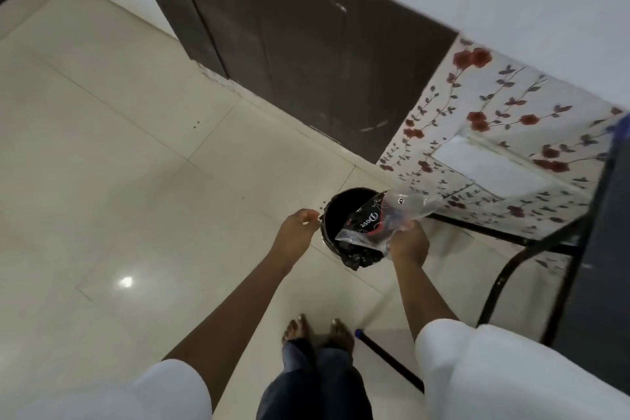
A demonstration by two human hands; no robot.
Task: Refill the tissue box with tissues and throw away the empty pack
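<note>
A small black bin [341, 204] lined with a black bag stands on the floor beside a table. My right hand [409, 244] is shut on the empty clear tissue pack [392, 215], which has black and red print, and holds it over the bin's right rim. My left hand [300, 227] hovers just left of the bin with its fingers curled and nothing in it. The tissue box is out of view.
A table with a flowered cloth [494, 126] and black metal legs [504, 280] stands to the right of the bin. A dark wooden door [289, 44] is behind it. My bare feet [317, 334] stand on cream floor tiles [119, 164], and a black rod [388, 365] lies near them.
</note>
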